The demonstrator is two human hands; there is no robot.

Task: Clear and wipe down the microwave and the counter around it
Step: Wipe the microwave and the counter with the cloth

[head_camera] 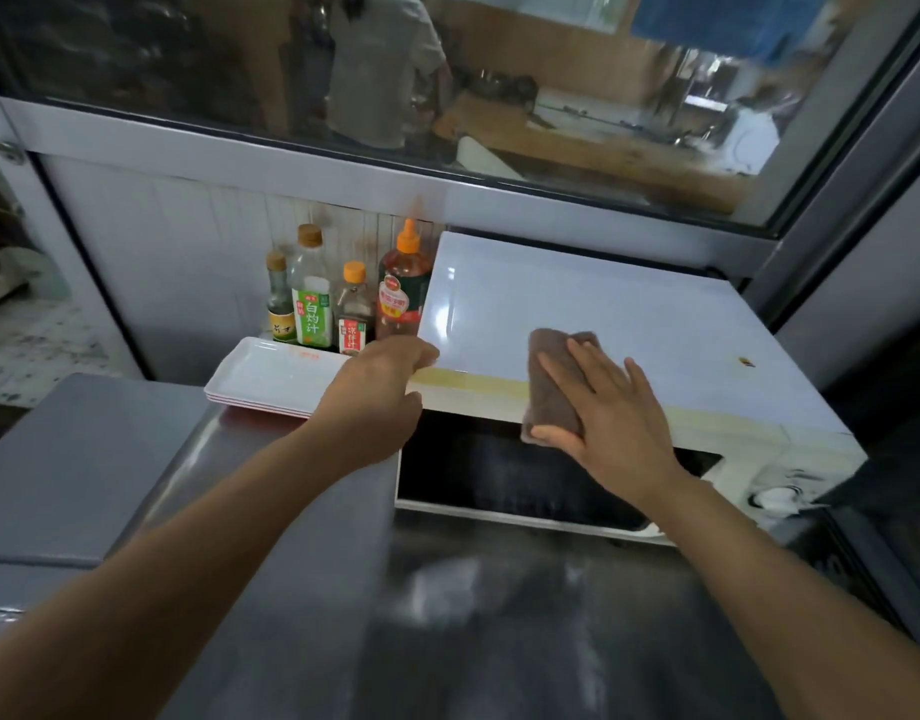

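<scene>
A white microwave [629, 324] with a dark door stands on the steel counter [270, 563] against the wall. A folded brown cloth [551, 376] lies over the front edge of its top. My right hand [608, 407] presses flat on the cloth, fingers straight and spread. My left hand [379, 387] grips the microwave's front left top corner, fingers curled over the edge. A yellowish band runs along the front of the microwave's top.
Several sauce bottles [343, 298] stand against the wall left of the microwave. A stack of white rectangular plates [270, 376] lies in front of them. A window [447, 85] runs above. A small stain [746, 361] marks the microwave top at right.
</scene>
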